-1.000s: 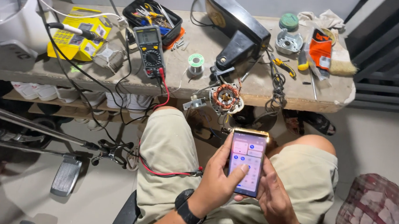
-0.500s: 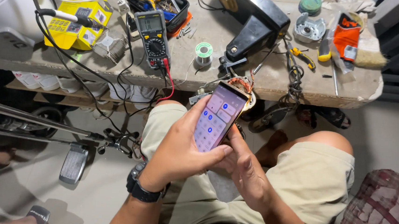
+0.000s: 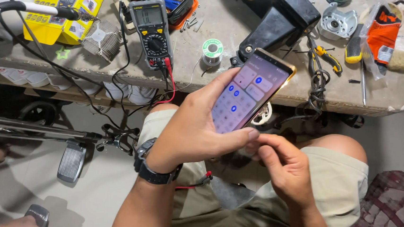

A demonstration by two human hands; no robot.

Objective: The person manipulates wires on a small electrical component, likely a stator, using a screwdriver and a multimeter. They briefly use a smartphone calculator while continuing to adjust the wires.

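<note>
While left hand (image 3: 189, 131) grips phone (image 3: 251, 93) above lap, fingers wrapped round its edges, right hand (image 3: 286, 169) pinches bottom corner. Screen lit, panel of buttons open, nothing yet pressed. Beyond fingers: multimeter (image 3: 152, 27), solder spool (image 3: 212, 49) on desk (image 3: 279, 88).

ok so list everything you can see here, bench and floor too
phone: 1, lit screen, held above the lap
multimeter: 1, grey and yellow, on bench, red and black leads plugged in
yellow box: 1, bench far left
heat sink: 1, silver, beside the box
parts tray: 1, black, behind the multimeter
solder spool: 1, green label, mid bench
pliers: 1, yellow and black handles, bench right
metal housing: 1, silver, bench right
bench: 1, grey, worn
wristwatch: 1, black, left wrist
left hand: grips the phone
right hand: at the phone's lower edge
</note>
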